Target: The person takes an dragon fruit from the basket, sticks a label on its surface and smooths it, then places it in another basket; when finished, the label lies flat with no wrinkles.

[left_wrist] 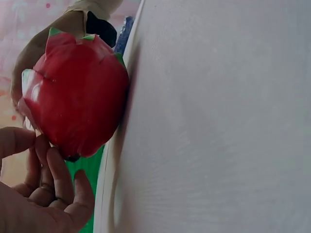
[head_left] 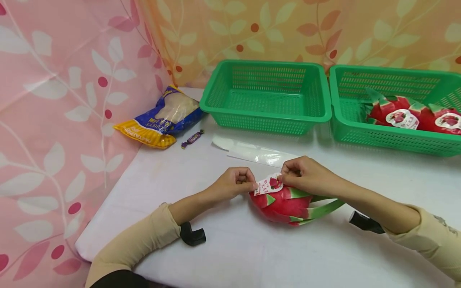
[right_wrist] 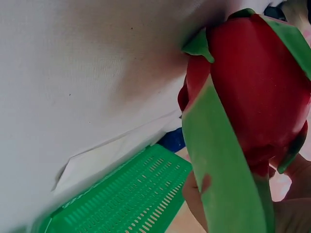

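Observation:
A red dragon fruit (head_left: 282, 207) with green leafy scales lies on the white table. On its upper side is a white label (head_left: 267, 185) with a fruit picture and red writing. My left hand (head_left: 233, 185) pinches the label's left end between thumb and fingertip, its other fingers loosely bent. At the label's right end, my right hand (head_left: 310, 176) pinches the edge, thumb and finger close to the fruit. The left wrist view has the fruit's smooth red end (left_wrist: 82, 92) just beyond the left fingers. A long green scale (right_wrist: 218, 155) hides much of the right hand in the right wrist view.
Behind stand a green basket (head_left: 266, 116) and a second basket (head_left: 389, 140), which holds labelled dragon fruits (head_left: 390, 108). A clear-white strip of backing sheet (head_left: 257, 154) lies before them. At left are a blue-yellow pasta bag (head_left: 162, 118) and a purple wrapped candy (head_left: 192, 139).

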### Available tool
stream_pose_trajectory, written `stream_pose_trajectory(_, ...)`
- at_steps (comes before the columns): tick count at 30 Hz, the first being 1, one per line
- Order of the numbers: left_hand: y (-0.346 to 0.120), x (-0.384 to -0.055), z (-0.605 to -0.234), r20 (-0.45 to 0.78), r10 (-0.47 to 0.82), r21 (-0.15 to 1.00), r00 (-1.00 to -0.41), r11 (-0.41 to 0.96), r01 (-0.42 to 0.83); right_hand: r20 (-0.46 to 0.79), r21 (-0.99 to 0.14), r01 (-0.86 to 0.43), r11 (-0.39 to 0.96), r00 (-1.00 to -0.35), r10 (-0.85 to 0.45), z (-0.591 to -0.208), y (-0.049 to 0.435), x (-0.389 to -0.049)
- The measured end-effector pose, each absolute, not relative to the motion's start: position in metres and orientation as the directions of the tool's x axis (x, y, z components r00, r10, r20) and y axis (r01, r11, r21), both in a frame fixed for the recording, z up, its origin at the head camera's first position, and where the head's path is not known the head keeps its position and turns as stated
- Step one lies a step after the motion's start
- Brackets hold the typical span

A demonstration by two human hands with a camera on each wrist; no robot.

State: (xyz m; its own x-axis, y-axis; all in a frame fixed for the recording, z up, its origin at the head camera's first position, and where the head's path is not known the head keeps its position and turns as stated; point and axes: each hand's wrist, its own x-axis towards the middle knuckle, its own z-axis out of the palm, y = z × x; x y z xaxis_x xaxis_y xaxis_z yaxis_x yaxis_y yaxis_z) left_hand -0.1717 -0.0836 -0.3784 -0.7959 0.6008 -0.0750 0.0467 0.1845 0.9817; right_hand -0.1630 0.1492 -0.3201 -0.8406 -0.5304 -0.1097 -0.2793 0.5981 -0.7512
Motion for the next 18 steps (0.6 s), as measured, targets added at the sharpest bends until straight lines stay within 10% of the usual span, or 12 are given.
stream_pose_trajectory(18, -0.0783, -0.1632, -0.3785, -0.080, 0.559, 0.964, -0.825, 0.254, 0.079, -0.034, -0.682, -0.326, 0.655, -0.880, -0.474, -0.3263, 0.1476, -0.1603)
